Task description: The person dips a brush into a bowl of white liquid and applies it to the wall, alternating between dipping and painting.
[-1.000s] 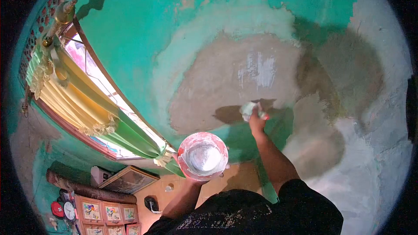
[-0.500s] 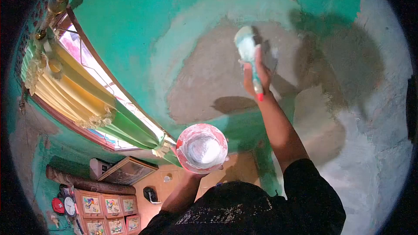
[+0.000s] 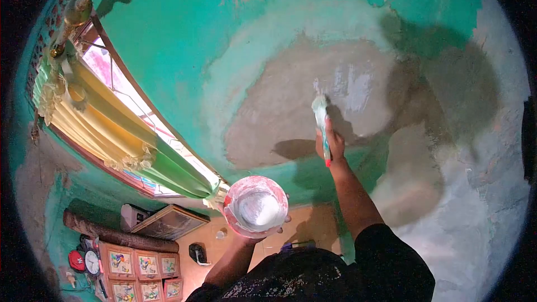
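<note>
A paintbrush [image 3: 320, 109] with a turquoise, red-tipped handle is gripped in my right hand [image 3: 333, 141]. Its white-coated bristles point up at the bare grey-brown patch [image 3: 268, 100] on the green wall and appear to touch it. Pale wet streaks [image 3: 355, 85] show on that patch, to the right of the bristles. Below, my left hand [image 3: 287, 219] supports a red bucket [image 3: 230, 212] from underneath, its fingertips curling round the right side. White paint [image 3: 254, 209] lies inside the bucket and smears its inner wall. Most of the left hand is hidden beneath it.
On the left, a yellow and green curtain [image 3: 112, 117] hangs at a window [image 3: 134, 97]. Lower down are a leaning picture frame [image 3: 172, 222], a rolled brown mat [image 3: 120, 235], a cabinet with picture panels [image 3: 134, 265] and a black item [image 3: 197, 253] on the tiled floor.
My right hand has lowered the brush on the wall, and pale streaks formerly behind the hand are exposed. The view has shifted slightly; the bucket remains in my left hand.
</note>
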The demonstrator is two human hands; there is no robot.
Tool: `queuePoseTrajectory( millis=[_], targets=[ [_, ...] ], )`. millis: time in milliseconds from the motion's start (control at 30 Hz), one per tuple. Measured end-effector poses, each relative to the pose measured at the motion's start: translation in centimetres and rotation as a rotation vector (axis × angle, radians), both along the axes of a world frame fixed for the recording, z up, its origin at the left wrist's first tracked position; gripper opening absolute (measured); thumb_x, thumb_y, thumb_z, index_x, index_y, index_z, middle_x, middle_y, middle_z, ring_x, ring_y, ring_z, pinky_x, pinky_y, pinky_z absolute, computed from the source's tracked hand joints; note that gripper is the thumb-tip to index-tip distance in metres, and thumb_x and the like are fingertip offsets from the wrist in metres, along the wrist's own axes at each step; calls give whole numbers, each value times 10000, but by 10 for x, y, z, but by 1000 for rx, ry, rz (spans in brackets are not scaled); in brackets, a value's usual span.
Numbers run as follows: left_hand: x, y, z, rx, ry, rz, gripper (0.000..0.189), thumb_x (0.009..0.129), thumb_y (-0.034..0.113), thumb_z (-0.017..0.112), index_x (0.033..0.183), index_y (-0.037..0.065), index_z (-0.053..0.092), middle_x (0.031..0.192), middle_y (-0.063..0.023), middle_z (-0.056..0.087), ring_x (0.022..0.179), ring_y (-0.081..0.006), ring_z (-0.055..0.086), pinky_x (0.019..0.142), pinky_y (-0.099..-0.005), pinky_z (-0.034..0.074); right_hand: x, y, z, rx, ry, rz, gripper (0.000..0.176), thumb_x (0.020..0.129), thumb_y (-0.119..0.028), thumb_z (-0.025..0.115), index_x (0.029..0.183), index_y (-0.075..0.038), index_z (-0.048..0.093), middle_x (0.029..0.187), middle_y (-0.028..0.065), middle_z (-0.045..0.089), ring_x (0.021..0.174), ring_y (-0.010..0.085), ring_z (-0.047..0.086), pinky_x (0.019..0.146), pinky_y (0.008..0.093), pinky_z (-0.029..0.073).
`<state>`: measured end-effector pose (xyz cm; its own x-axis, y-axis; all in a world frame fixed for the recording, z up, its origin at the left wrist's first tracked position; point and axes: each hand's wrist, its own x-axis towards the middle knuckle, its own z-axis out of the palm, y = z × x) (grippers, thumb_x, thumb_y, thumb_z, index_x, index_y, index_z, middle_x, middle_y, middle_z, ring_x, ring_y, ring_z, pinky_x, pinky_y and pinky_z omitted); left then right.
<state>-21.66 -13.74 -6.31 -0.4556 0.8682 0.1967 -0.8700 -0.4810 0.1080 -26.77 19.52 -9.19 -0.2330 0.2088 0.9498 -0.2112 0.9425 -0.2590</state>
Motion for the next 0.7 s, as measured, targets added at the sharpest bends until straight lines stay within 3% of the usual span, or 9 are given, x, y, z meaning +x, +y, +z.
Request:
queuePoseTrajectory(
  millis=[67, 133, 233, 267, 300, 400, 467, 633, 700],
  targets=[
    [1, 1, 0, 58, -15, 4, 1284, 530, 896, 628, 1494, 145, 231, 1408, -344, 339, 1010, -646, 534, 709, -687, 553, 11, -5, -39, -78, -145, -9, 663, 823, -83, 665, 1441, -131, 433, 843, 171, 677, 708, 346, 683, 645, 369, 543],
    [-1, 1, 3, 132, 6, -69, 1251, 534, 856, 676, 1483, 146, 275, 1445, -304, 323, 1119, -641, 467, 801, -692, 520, 25, -10, -70, -181, -335, -12, 646, 830, -103, 666, 1437, -143, 450, 862, 185, 686, 727, 358, 689, 658, 373, 550],
    [-4, 4, 6, 188, 74, -150, 1245, 532, 855, 683, 1475, 140, 296, 1461, -282, 323, 1186, -606, 447, 861, -691, 499, 36, -9, -91, -352, -450, 260, 559, 869, -193, 650, 1403, -138, 496, 954, 224, 685, 836, 384, 689, 749, 425, 557],
    [-5, 5, 6, 198, 102, -172, 1251, 529, 864, 674, 1475, 137, 296, 1459, -282, 327, 1193, -590, 454, 868, -688, 497, 33, -3, -92, -283, -543, 250, 531, 881, -230, 635, 1387, -130, 510, 988, 233, 679, 878, 389, 681, 788, 438, 548],
    [-7, 5, 2, 173, 109, -160, 1243, 537, 864, 670, 1474, 137, 299, 1460, -280, 327, 1207, -571, 453, 881, -692, 487, 26, 3, -80, -216, -638, 239, 509, 893, -267, 621, 1370, -121, 524, 1022, 242, 673, 921, 394, 674, 827, 451, 539],
    [-11, 1, -10, 120, 129, -120, 1215, 562, 862, 656, 1473, 138, 306, 1466, -274, 329, 1248, -519, 447, 914, -705, 457, 29, -9, 44, -183, -969, 79, 476, 907, -404, 576, 1264, -90, 598, 1113, 260, 649, 1038, 412, 640, 930, 482, 497],
    [-11, 3, -10, 120, 150, -81, 1188, 585, 859, 643, 1472, 142, 312, 1472, -270, 327, 1272, -494, 437, 932, -716, 436, 3, 16, 81, -241, -1174, 0, 468, 889, -437, 581, 1204, -93, 631, 1120, 252, 651, 1023, 426, 640, 919, 469, 503],
    [0, 4, 5, 74, 174, 52, 1127, 611, 816, 666, 1460, 151, 341, 1454, -254, 365, 1279, -496, 427, 940, -718, 431, 2, 35, 149, -117, -1014, 133, 457, 878, -439, 592, 1187, -107, 650, 1102, 239, 665, 1011, 407, 652, 899, 457, 509],
    [-3, 4, 2, 110, 173, -5, 1114, 612, 811, 670, 1457, 160, 350, 1452, -251, 370, 1279, -497, 426, 940, -721, 429, 11, 33, 163, -209, -905, 121, 444, 871, -416, 613, 1199, -118, 651, 1092, 238, 668, 1009, 399, 654, 896, 445, 511]
  ],
)
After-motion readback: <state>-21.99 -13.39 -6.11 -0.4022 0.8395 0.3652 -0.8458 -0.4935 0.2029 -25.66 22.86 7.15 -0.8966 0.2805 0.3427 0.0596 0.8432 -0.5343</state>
